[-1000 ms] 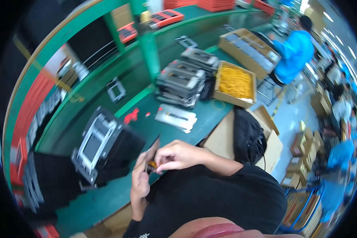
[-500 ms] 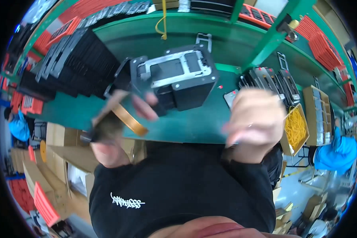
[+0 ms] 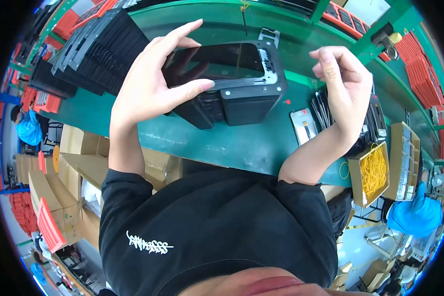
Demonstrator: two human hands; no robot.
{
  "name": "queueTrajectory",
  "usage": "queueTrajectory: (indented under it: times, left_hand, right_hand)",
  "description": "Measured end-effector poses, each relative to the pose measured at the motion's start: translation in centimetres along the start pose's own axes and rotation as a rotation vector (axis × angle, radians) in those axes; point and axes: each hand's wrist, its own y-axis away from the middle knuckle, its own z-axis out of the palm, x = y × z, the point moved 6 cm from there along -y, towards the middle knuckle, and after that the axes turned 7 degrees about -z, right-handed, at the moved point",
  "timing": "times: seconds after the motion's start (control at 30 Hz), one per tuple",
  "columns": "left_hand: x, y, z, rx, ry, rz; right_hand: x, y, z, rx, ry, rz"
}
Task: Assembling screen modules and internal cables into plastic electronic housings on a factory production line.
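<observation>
A phone screen [image 3: 222, 61], dark and glossy, lies on a silvery phone frame [image 3: 269, 66] on top of a thick stack of black plates [image 3: 251, 106]. My left hand [image 3: 150, 81] spans the screen's left end, thumb along the near edge and fingers at the far edge. Part of that end is hidden under the hand. My right hand [image 3: 343, 81] is raised to the right of the stack, fingers curled in toward the thumb. Whatever is between those fingertips, if anything, does not show.
Tall black trays [image 3: 101, 54] stand at the left of the green bench [image 3: 202, 148]. At the right are a loose phone part [image 3: 303, 126], a box of yellow rubber bands [image 3: 373, 170] and a divided carton [image 3: 403, 160]. Another person [image 3: 414, 212] sits at the far right.
My left hand has moved up and right to the stack, and the screen now covers the frame that was bare. My right hand has risen away from the bench's near edge.
</observation>
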Motion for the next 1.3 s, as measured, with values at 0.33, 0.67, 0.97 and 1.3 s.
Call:
queueTrajectory:
  times: [0.33, 0.67, 0.97, 1.3]
  left_hand:
    - [1.5, -2.4, 3.9, -0.067, -0.073, 0.105]
    - [1.9, -2.8, 4.3, -0.08, 0.012, 0.043]
    - [2.3, -1.7, 3.2, -0.016, -0.106, 0.1]
    - [1.0, -1.2, 3.2, 0.01, 0.007, 0.034]
  right_hand:
    - [1.2, 0.1, -0.9, 0.038, -0.06, 0.053]
    - [4.4, 0.0, 1.9, -0.239, 0.06, 0.208]
    - [5.7, 0.4, 4.3, -0.509, 0.106, 0.194]
    - [4.4, 0.6, 5.1, -0.519, 0.1, 0.24]
